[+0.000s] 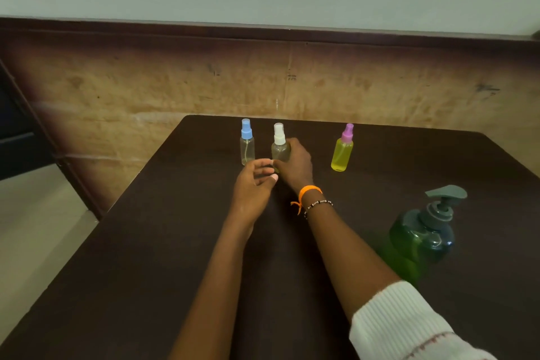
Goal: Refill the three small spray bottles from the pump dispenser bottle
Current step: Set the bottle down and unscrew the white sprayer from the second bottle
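Head view shows the right hand (293, 165) with its fingers curled round the white-capped spray bottle (280, 147), which stands upright on the dark table (175, 242) toward the far edge. The left hand (255, 181) holds nothing; its fingers are loosely spread, the tips just beside the base of that bottle. Just beyond the left fingertips stands the blue-capped spray bottle (247, 143), nearly empty by the look of it. Well off to the right of the right-hand fingers is the pink-capped spray bottle (342, 149), filled with yellow liquid. The pump dispenser bottle (425, 231) stands nearer the person, to the right of the right forearm.

The main risk, as a judgement, is the blue-capped bottle: it is light, tall and close to the left fingertips, so a careless sweep could tip it. The far table edge lies not far behind all three bottles, so a knocked one could roll off. Pulling the held bottle back toward the person looks safe: open tabletop lies between the forearms. The right elbow passes close to the dispenser and could nudge it.
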`<state>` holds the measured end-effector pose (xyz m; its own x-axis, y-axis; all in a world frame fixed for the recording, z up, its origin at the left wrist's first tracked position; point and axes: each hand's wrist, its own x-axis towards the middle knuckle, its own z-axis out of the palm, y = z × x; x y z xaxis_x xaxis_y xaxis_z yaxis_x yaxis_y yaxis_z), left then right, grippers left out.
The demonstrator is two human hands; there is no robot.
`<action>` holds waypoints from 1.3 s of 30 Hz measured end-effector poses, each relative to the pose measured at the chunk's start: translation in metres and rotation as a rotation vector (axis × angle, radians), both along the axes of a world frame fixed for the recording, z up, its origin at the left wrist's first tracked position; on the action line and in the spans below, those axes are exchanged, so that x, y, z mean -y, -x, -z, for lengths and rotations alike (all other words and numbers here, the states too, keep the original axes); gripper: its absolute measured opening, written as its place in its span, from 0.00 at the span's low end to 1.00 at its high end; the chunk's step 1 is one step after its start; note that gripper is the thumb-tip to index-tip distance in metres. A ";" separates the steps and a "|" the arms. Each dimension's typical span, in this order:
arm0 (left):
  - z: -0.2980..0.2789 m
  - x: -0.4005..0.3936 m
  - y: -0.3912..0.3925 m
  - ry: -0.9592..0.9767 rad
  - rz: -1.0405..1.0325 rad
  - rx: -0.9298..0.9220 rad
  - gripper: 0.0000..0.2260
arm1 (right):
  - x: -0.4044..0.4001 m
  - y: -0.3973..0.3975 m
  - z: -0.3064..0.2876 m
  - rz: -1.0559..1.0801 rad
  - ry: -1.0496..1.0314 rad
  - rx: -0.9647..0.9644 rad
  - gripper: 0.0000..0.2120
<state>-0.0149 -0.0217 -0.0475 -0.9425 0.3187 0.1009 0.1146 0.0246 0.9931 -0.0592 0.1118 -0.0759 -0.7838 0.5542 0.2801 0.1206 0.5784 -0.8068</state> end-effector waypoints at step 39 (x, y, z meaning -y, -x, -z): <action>-0.092 0.005 -0.139 -0.137 0.222 -0.406 0.11 | -0.004 -0.221 -0.167 -0.209 0.043 -0.136 0.21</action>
<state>0.1245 -0.0266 0.0447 -0.7288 0.4662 0.5015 0.4811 -0.1724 0.8595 0.1621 0.1157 0.0911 -0.8393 0.3975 0.3708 -0.1095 0.5445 -0.8316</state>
